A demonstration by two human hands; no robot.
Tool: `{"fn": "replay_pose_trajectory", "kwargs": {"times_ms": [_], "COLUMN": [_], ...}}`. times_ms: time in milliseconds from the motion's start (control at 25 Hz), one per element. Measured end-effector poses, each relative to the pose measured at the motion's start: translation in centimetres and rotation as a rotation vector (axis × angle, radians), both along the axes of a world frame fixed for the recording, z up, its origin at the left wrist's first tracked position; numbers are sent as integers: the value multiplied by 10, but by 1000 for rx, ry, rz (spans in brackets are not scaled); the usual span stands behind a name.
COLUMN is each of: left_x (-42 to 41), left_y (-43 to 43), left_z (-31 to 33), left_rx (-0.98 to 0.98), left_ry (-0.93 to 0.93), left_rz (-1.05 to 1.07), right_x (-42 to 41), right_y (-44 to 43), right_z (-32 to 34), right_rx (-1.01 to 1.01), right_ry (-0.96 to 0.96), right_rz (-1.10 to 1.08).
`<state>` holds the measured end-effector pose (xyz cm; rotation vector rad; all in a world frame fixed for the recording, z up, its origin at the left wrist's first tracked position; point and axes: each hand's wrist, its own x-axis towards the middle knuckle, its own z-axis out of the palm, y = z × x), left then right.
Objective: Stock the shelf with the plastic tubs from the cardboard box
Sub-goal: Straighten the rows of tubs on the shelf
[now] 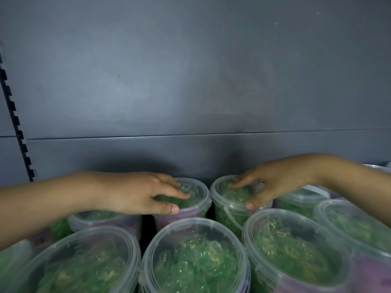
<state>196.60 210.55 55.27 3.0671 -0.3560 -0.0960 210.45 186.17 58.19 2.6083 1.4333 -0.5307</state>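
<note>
Nearest the lens: front row of tubs (194,256), clear plastic, snap lids, shiny green filling, purplish band low on the sides. Packed rim to rim, so that row looks finished.

Far left: slotted upright strip (14,115) on the grey back panel (190,81).

Next, left hand (137,193) reaching over the front row. Fingers spread and slightly bent over the lid of the back left tub (191,200), thumb hooked on the near rim. Top grip, likely for nudging it back toward the panel.

Just beside it, narrow gap between: back right tub (227,203). Same clear wall, same green contents, thin handle hanging down the front.

Then right hand (268,185) holding it the same way: fingers arched on the lid, thumb pressed at the near rim.

Both tubs upright in the back row, near the panel; shelf floor hidden under the stock. Top grips probably forced by the front row blocking the sides.

More tubs (302,199) further right, under the forearm. No cardboard box in view. Stocking looks well along.
</note>
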Motion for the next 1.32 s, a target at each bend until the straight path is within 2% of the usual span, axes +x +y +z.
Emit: {"fn": "replay_pose_trajectory", "kwargs": {"times_ms": [80, 240, 280, 440, 520, 720, 760, 880, 920, 1040, 1320], "left_x": [-1, 0, 1, -2, -5, -6, -6, -6, -7, -10, -12], "left_y": [-1, -1, -2, -3, -4, -13, -14, -14, -14, -17, -20], "left_z": [-4, -5, -3, 5, 2, -4, -2, 3, 2, -3, -1], "left_rx": [-16, -26, -6, 43, 55, 63, 72, 75, 71, 32, 30], "left_ry": [-7, -35, -20, 81, 50, -38, -30, 5, 1, -38, -14], "left_rz": [3, 22, 19, 4, -3, 33, 34, 33, 34, 42, 55], "right_x": [-4, -16, -19, -13, -11, -24, -24, -15, -13, -6, -5], "right_y": [-2, 13, 15, 2, -4, 9, 10, 0, -3, -7, -9], "right_z": [-10, -21, -18, -3, -7, -23, -21, -16, -18, -26, -11], "right_rx": [76, 78, 77, 26, 89, 100, 113, 220, 246, 268, 205], "right_ry": [-29, -377, -408, -95, -72, -443, -433, -150, -111, -146, -13], "right_rz": [-31, -26, 0, -27, -58, -14, -12, -54, -63, -39, -40]}}
